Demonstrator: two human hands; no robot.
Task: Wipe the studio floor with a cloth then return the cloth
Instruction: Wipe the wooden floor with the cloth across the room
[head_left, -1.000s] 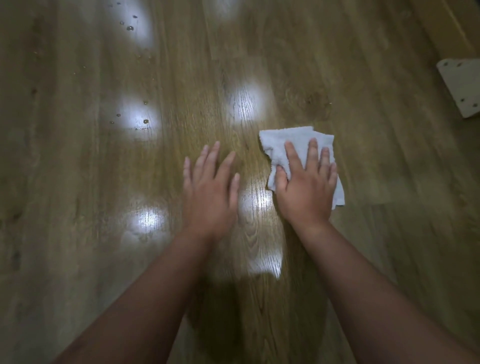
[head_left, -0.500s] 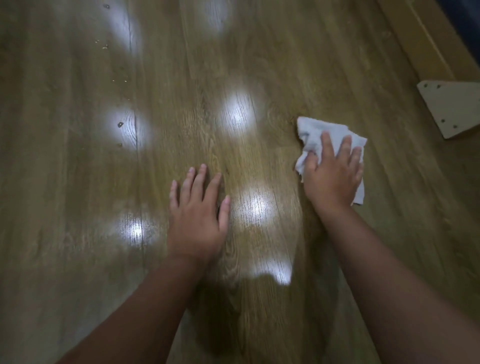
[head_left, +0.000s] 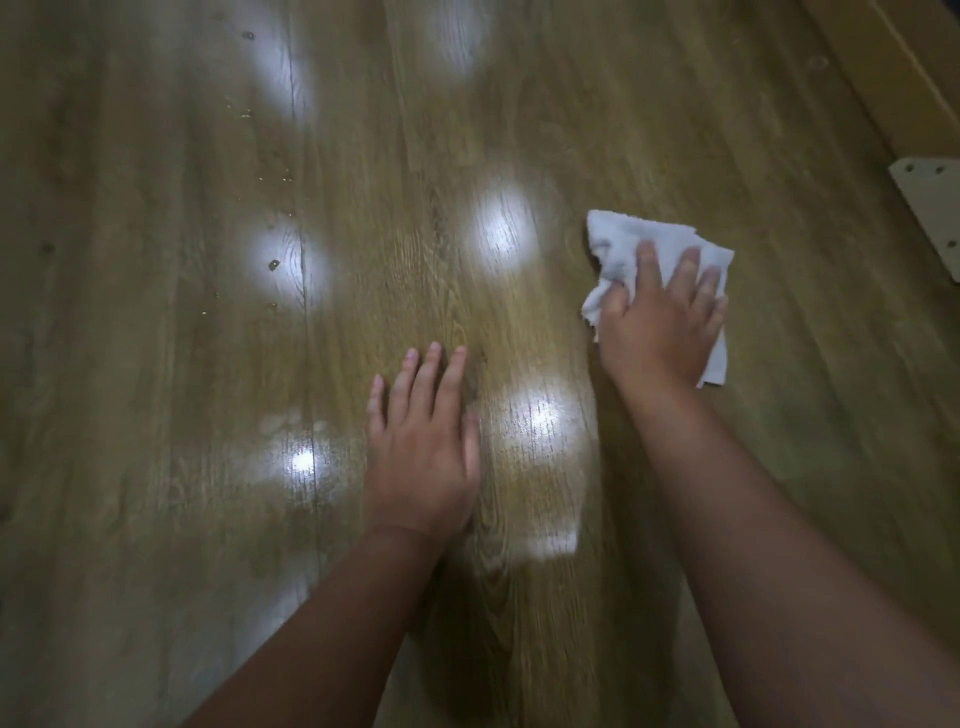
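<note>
A white cloth (head_left: 623, 239) lies crumpled on the wooden floor (head_left: 156, 467) at the right of the head view. My right hand (head_left: 660, 322) presses flat on the cloth, fingers spread and fairly straight, covering its near half. My left hand (head_left: 423, 441) rests flat on the bare floor to the left of the cloth, fingers straight and holding nothing. Both forearms reach in from the bottom edge.
Small drops and specks (head_left: 272, 265) dot the floor at the upper left, among bright light reflections. A pale flat bracket with holes (head_left: 930, 208) lies at the right edge. A wooden skirting board (head_left: 893, 67) runs along the upper right corner.
My right hand has slid the cloth to the right across the floor, bunching it a little. My left hand has stayed flat on the floor, shifting slightly back toward me.
</note>
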